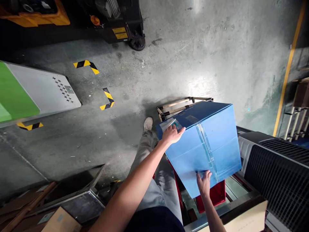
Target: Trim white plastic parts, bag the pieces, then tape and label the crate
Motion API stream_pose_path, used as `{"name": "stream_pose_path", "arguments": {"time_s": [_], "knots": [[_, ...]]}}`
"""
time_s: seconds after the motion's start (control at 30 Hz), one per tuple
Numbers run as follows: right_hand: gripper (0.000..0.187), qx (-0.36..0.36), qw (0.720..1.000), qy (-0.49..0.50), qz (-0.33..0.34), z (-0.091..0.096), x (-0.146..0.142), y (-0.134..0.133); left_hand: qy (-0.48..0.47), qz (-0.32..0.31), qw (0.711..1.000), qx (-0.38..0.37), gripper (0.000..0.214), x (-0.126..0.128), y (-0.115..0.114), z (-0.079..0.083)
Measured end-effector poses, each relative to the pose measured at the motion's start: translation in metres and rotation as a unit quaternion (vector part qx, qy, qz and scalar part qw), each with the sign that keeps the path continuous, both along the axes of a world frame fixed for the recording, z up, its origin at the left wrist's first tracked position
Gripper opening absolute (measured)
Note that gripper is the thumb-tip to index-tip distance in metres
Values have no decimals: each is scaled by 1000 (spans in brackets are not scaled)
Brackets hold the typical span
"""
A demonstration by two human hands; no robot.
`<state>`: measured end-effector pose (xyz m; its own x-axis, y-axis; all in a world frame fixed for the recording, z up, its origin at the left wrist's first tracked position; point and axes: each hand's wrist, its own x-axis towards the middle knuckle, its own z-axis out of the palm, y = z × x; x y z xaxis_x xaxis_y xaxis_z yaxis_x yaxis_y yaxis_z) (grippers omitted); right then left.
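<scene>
A large blue cardboard box, sealed with clear tape, is tilted in front of me. My left hand grips its far upper left corner, beside a small label. Fingers spread, my right hand presses flat against the box's near lower edge. The box rests above a red crate. My leg and shoe show below on the concrete floor.
A pipe-frame cart stands behind the box. A black grilled machine is at the right. A green and white panel lies at the left. Hazard-tape corners mark the floor. A forklift is at the top; cardboard scraps lie bottom left.
</scene>
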<state>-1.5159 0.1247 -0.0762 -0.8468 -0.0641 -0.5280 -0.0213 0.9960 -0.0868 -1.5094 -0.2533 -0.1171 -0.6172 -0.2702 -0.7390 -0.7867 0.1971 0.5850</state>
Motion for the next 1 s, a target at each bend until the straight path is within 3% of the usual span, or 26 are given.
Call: {"name": "stream_pose_path", "arguments": {"time_s": [0.2,0.37,0.5,0.6,0.7,0.77,0.83,0.93,1.0], "knots": [[98,16,1000,-12,-21,-2,1,-3,-3,31,999,13,75,-9,-5,-7],[97,17,999,-7,-35,-2,2,-5,81,70,994,-17,39,7,-4,13],[89,10,999,16,-33,19,-7,-31,143,117,983,-20,24,38,-9,35],[79,-34,998,53,16,48,-28,-104,144,195,969,-47,24,66,-18,40],[47,-206,959,15,193,54,-61,-220,91,310,941,-98,29,90,-26,25],[41,-226,922,-26,315,33,-84,-294,52,383,914,-122,34,100,-24,4],[38,-145,907,-92,384,-1,-100,-347,28,434,892,-124,34,106,-17,-16],[27,-54,900,-177,395,-48,-111,-378,18,477,872,-111,31,109,-1,-36],[24,-45,901,-193,385,-60,-112,-377,14,501,859,-104,31,109,10,-42]]}}
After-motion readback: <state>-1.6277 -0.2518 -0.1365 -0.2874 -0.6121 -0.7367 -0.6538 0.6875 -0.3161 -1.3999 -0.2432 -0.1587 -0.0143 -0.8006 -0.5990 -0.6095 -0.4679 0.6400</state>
